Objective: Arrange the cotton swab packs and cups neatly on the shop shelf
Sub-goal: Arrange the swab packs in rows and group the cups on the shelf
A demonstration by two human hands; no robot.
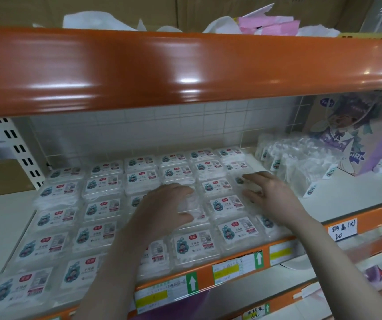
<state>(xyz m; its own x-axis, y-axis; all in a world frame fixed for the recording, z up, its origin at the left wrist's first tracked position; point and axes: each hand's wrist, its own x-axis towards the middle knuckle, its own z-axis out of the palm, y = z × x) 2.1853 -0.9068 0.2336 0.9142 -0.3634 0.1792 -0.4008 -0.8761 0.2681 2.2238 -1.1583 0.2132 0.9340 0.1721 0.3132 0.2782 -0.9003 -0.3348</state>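
Observation:
Several clear plastic packs with white labels (102, 206) lie flat in rows on the white shelf (337, 199). My left hand (164, 209) grips one unlabelled-side-up pack (191, 205) in the middle of the rows, fingers curled over its top and thumb under its near edge. My right hand (268, 192) rests on a pack (243, 181) in the right-hand column, fingers spread and bent over it. To the right, a bundle of the same clear packs (300, 167) stands on edge in plastic wrap.
An orange shelf beam (185, 70) overhangs the rows close above. A purple cartoon box (356, 135) leans at the back right. Price labels (236, 266) line the orange front rail. A slotted white upright (21, 153) stands at the left. Paper and bags lie on the top shelf.

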